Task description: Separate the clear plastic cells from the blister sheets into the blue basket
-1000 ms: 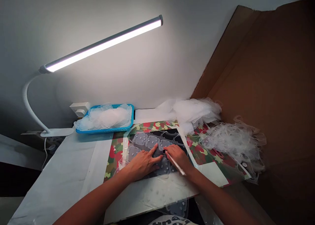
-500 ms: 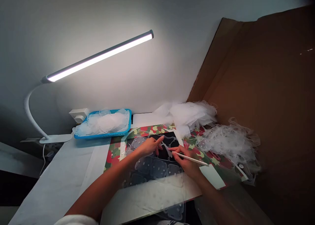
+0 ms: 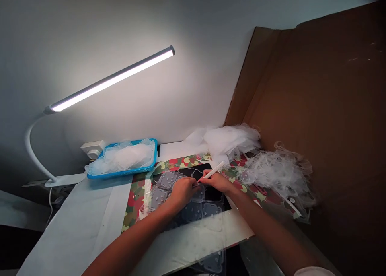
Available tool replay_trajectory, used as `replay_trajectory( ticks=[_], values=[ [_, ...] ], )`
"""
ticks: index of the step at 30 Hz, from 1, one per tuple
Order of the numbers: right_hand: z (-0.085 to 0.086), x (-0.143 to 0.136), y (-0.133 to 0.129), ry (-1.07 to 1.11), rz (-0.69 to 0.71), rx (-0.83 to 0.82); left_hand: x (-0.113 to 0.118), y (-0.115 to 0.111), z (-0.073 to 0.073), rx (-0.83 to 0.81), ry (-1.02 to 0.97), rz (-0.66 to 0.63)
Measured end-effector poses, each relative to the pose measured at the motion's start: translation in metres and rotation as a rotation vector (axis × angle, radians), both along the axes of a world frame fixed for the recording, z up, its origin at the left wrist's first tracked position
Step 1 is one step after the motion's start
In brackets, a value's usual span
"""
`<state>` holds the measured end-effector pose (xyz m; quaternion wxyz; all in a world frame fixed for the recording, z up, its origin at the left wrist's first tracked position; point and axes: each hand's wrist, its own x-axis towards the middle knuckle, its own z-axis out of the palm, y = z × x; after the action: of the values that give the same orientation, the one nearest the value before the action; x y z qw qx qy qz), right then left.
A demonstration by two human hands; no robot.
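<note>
Left hand (image 3: 184, 189): one, fingers bunched, grip unclear
Right hand (image 3: 215, 179): one, holding one white stick (image 3: 214, 169)
Blue basket (image 3: 120, 174): one, far left
Translucent heaps (image 3: 280, 171): two, right

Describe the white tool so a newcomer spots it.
Below and right of the lit lamp lies a dark sheet. The tool is the slim white stick slanting from the right hand, straight where the white heap beyond is crumpled.

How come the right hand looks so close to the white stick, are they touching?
Touching. The head view shows the right hand with its fingers closed around the white stick.
</note>
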<state>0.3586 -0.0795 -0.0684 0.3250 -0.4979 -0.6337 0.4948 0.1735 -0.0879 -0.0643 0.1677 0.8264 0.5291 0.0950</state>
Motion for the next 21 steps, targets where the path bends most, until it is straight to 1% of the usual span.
replay_trajectory(
  ticks=[3, 5, 6, 8, 9, 10, 11, 12, 13, 15, 17, 18, 19, 20, 21],
  values=[
    [-0.005, -0.001, 0.001, -0.059, -0.059, 0.109, -0.001, -0.005, -0.001, 0.068, 0.006, -0.018],
    [-0.009, -0.002, 0.003, -0.113, -0.118, 0.183, -0.006, -0.014, -0.002, 0.209, -0.019, -0.094],
    [-0.011, -0.002, 0.005, -0.134, -0.142, 0.211, -0.01, -0.021, -0.002, 0.302, -0.045, -0.177],
    [-0.014, -0.001, 0.009, -0.154, -0.169, 0.238, -0.021, -0.038, 0.0, 0.494, -0.129, -0.417],
    [-0.015, 0.001, 0.011, -0.157, -0.174, 0.243, -0.027, -0.048, 0.001, 0.565, -0.188, -0.532],
    [-0.016, 0.003, 0.012, -0.158, -0.17, 0.243, -0.035, -0.057, 0.003, 0.61, -0.255, -0.616],
    [-0.015, 0.007, 0.013, -0.155, -0.159, 0.24, -0.042, -0.064, 0.005, 0.625, -0.327, -0.647],
    [-0.014, 0.011, 0.013, -0.152, -0.143, 0.236, -0.05, -0.069, 0.008, 0.606, -0.398, -0.608],
    [-0.012, 0.014, 0.013, -0.15, -0.133, 0.235, -0.058, -0.071, 0.011, 0.552, -0.458, -0.504],
    [-0.005, 0.019, 0.01, -0.152, -0.168, 0.252, -0.074, -0.068, 0.016, 0.36, -0.496, -0.193],
    [0.001, 0.015, 0.005, -0.139, -0.248, 0.309, -0.087, -0.056, 0.021, 0.176, -0.391, 0.091],
    [0.004, 0.008, 0.001, -0.121, -0.263, 0.336, -0.092, -0.05, 0.022, 0.125, -0.3, 0.176],
    [0.005, -0.001, -0.003, -0.098, -0.243, 0.354, -0.096, -0.044, 0.022, 0.107, -0.201, 0.21],
    [0.005, -0.012, -0.008, -0.078, -0.188, 0.364, -0.098, -0.039, 0.021, 0.117, -0.107, 0.201],
    [0.003, -0.025, -0.013, -0.066, -0.112, 0.37, -0.099, -0.035, 0.019, 0.143, -0.025, 0.16]
  ],
)
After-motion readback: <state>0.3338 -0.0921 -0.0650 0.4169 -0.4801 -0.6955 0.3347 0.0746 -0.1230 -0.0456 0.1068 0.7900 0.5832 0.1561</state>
